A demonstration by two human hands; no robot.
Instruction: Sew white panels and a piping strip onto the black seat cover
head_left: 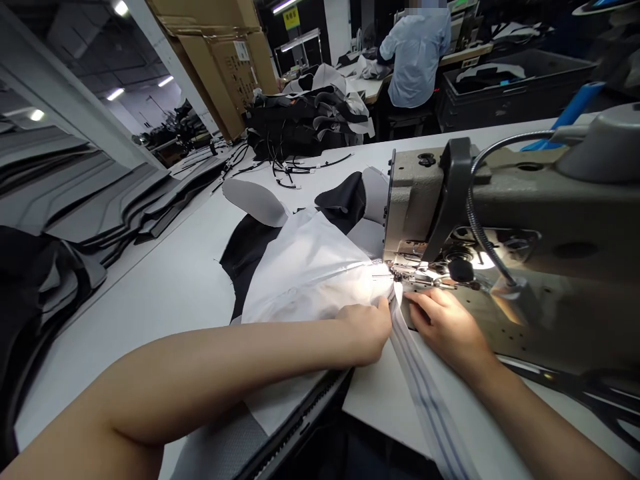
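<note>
My left hand [367, 327] is closed, pinching the white fabric piece [305, 267] just in front of the sewing machine's needle area [400, 272]. My right hand [447, 323] lies flat with fingers stretched, pressing a white strip with dark stripes [425, 393] that runs from the needle toward me. The grey sewing machine [525, 207] stands at the right, its lamp lighting the seam. Black and grey panels [345, 200] lie under and behind the white piece.
Stacks of grey and black cut panels [100, 200] lie at the left. A black pile with cords [305, 120] sits at the table's far end, beside cardboard boxes [220, 60]. A person in a light blue shirt [417, 53] works beyond, near a dark bin [510, 87].
</note>
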